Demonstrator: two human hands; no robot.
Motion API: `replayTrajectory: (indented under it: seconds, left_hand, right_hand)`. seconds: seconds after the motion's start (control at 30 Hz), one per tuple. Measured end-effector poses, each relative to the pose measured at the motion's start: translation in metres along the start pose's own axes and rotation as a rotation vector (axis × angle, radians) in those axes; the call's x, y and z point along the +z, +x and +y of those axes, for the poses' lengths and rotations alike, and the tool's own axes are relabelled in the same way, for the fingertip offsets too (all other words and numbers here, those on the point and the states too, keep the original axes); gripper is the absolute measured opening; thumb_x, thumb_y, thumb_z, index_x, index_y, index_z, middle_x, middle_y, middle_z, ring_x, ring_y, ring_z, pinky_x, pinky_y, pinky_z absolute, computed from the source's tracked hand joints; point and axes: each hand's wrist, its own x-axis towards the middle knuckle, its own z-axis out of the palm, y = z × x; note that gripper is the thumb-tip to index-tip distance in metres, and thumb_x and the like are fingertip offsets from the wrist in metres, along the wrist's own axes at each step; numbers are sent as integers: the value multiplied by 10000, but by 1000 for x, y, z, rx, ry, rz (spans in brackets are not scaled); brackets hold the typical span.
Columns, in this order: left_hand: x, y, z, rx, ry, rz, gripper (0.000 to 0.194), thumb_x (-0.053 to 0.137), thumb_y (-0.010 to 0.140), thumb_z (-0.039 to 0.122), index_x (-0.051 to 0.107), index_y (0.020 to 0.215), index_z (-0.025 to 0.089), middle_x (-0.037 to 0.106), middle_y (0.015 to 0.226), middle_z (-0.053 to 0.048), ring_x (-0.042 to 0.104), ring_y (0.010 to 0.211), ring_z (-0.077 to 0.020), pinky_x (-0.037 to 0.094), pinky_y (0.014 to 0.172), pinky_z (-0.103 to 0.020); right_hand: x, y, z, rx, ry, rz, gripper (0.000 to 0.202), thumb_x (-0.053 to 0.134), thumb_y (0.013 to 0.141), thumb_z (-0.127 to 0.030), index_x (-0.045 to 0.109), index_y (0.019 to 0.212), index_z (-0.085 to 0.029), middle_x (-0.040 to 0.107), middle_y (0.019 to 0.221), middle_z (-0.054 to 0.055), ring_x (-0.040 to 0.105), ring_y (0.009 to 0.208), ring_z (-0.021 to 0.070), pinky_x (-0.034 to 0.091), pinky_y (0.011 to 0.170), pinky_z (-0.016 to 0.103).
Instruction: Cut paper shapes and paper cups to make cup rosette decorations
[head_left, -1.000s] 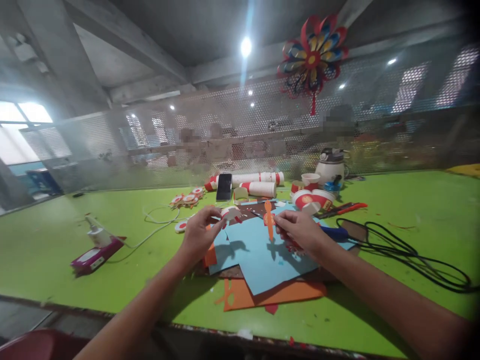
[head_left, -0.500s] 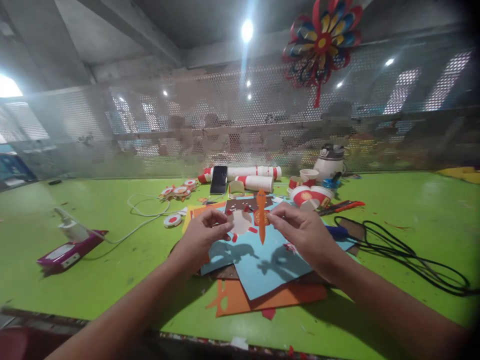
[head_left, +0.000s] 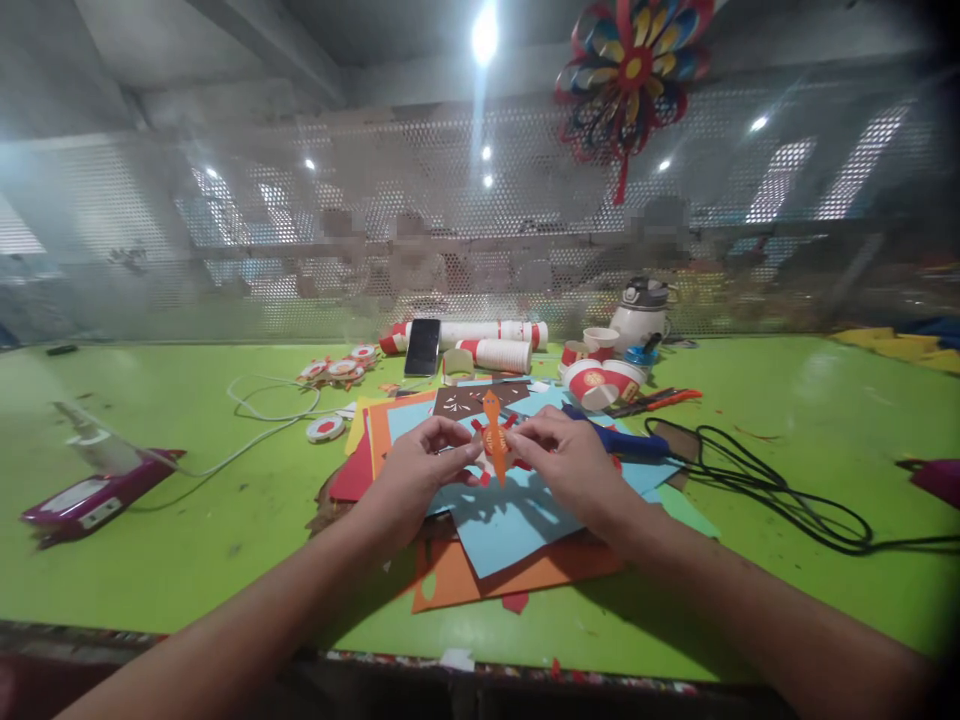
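Note:
My left hand pinches the edge of a white paper disc with red tabs. Between thumb and finger, my right hand grips an orange paper cutout, long and narrow with a rounded head and a pointed tail. A round red piece with gold print is beside the cutout's middle. The cutout stands upright in front of the disc and overlaps it; whether the two touch I cannot tell. Both are held above blue paper sheets, where the hands cast shadows.
A blue-handled tool with a black cable lies on the right, near orange-handled scissors. Paper cups, a bottle and a phone stand behind. Finished-looking discs and a purple power strip are left.
My hands have come closer together, bringing the orange cutout over the white disc; they were apart before. The whole view has shifted slightly.

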Motion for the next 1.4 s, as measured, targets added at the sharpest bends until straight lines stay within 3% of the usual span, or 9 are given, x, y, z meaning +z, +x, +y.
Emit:
replayTrajectory:
  seconds: [0.27, 0.63, 0.83, 1.13, 1.4]
  left_hand:
    - [1, 0, -8, -127, -131, 16, 321, 765, 639, 180, 526, 853, 169, 606, 730, -12, 606, 638, -115, 511, 614, -252]
    - [-4, 1, -6, -190, -171, 20, 300, 758, 650, 180, 538, 853, 169, 635, 746, -22, 609, 581, -109, 489, 610, -248]
    - [-5, 0, -2, -177, -178, 41, 278, 764, 632, 148, 565, 827, 152, 623, 747, -19, 587, 607, -87, 502, 625, -226]
    - [-5, -3, 3, -207, -164, 1, 244, 744, 663, 147, 600, 860, 134, 617, 748, -26, 584, 621, -86, 503, 630, -217]
    - [-9, -2, -1, -183, -169, -55, 223, 720, 664, 115, 615, 860, 131, 619, 726, -27, 576, 610, -90, 496, 609, -216]
  right_hand:
    - [12, -5, 6, -122, -258, 61, 171, 547, 816, -154, 591, 650, -162, 509, 741, 30, 491, 750, 179, 370, 673, 308]
    - [5, -7, 3, -124, -147, 100, 82, 520, 813, -180, 569, 748, -175, 540, 733, 19, 500, 662, 145, 394, 623, 282]
    - [-5, 3, 5, 52, -76, 91, 68, 532, 781, -211, 574, 740, -179, 584, 682, 14, 523, 617, 145, 407, 579, 281]
    - [-4, 2, 9, 270, 209, -176, 222, 545, 811, -362, 546, 682, -182, 568, 610, -1, 503, 491, 103, 427, 478, 246]
    - [-4, 0, -5, 404, 443, -247, 270, 561, 830, -295, 526, 587, -183, 521, 522, -20, 480, 429, 81, 427, 419, 224]
